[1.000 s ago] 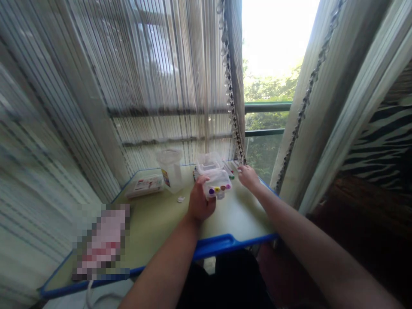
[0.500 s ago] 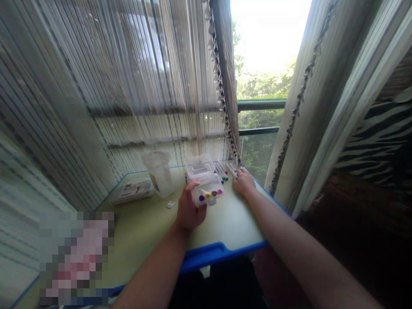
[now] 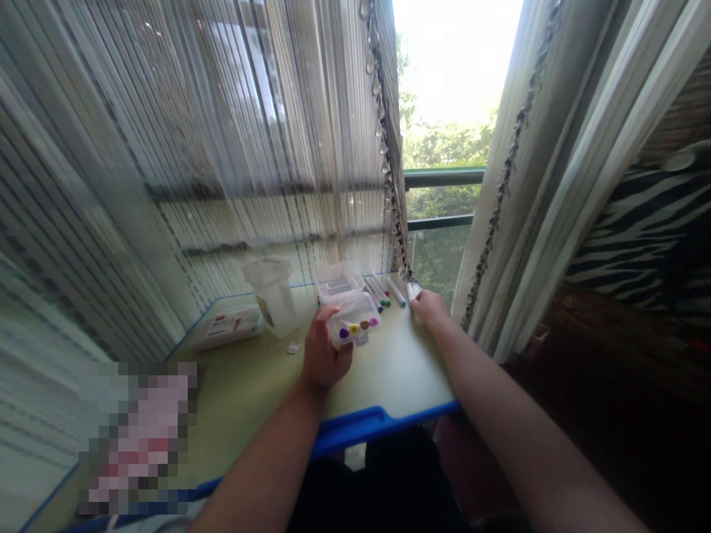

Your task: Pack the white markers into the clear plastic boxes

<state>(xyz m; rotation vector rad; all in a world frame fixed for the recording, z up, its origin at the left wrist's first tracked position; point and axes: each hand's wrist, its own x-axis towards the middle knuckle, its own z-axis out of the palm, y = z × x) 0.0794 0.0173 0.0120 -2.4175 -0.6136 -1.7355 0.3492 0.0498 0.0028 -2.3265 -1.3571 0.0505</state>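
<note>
My left hand (image 3: 325, 348) is closed around a clear plastic case (image 3: 355, 307), thumb below and fingers at its side. Purple, yellow, brown and pink marker ends show along the case's near end. At the table's far right edge, my right hand (image 3: 430, 307) pinches a whitish marker (image 3: 412, 290), partly hidden by the fingers. Just left of that hand lies a teal-capped marker (image 3: 396, 292). Several more white markers (image 3: 379, 287) with coloured caps lie beside the case. Behind it stands an open clear lid or box (image 3: 336, 280).
The pale table (image 3: 400, 370) has a blue rim. On its left side are a translucent tall container (image 3: 275, 296), a flat clear box (image 3: 230, 326) and a small white scrap (image 3: 294, 347). A beaded curtain (image 3: 397, 215) hangs down to the far edge.
My right hand has shifted slightly right, away from the teal-capped marker, which now shows fully on the table. My left hand still holds the case in nearly the same place.
</note>
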